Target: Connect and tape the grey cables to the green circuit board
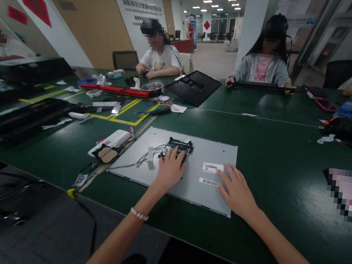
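Observation:
A flat silver-grey panel (pixel 199 152), like the metal back of a display, lies on the green table in front of me. Fixed or resting on its upper middle is a black bracket with a circuit board (pixel 181 143), and grey cables (pixel 142 159) run from it to the left. My left hand (pixel 171 166) lies over the lower part of the board with fingers spread. My right hand (pixel 236 187) rests on the panel's right edge, fingers apart, beside two white labels, the upper label (pixel 210 167) and a barcode label (pixel 208 182). Neither hand grips anything.
Left of the panel lies a white device with a tan patch (pixel 109 145) and cables. Black frame parts (pixel 25 116) cover the left side. A black panel (pixel 195 87) lies farther back. A phone (pixel 349 194) is at right. Two people sit opposite, one holding a long black bar (pixel 263 86).

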The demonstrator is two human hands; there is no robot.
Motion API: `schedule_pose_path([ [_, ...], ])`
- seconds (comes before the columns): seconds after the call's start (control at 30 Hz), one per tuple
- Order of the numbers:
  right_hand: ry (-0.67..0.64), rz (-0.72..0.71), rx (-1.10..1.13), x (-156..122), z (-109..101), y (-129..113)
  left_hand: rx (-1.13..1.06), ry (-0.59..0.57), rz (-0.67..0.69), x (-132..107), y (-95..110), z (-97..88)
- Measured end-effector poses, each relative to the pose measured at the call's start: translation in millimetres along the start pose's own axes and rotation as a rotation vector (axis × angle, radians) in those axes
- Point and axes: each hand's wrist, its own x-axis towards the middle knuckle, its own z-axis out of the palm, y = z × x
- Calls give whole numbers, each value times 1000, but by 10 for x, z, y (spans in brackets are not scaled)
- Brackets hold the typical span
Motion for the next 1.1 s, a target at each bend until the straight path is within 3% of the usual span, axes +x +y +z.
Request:
schedule_pose_path([
  [0.43,-54,35,14,-2,-32,-31,26,3,-86,430,-218,84],
  [0.77,-60,46,26,6,-43,-40,16,-23,-57,484,-327,-13],
  [0.93,-56,47,25,13,-55,-46,-130,40,17,955,-426,-110],
  [1.1,-56,38,18,18,-37,-26,-195,-44,22,1596,-517,-96],
])
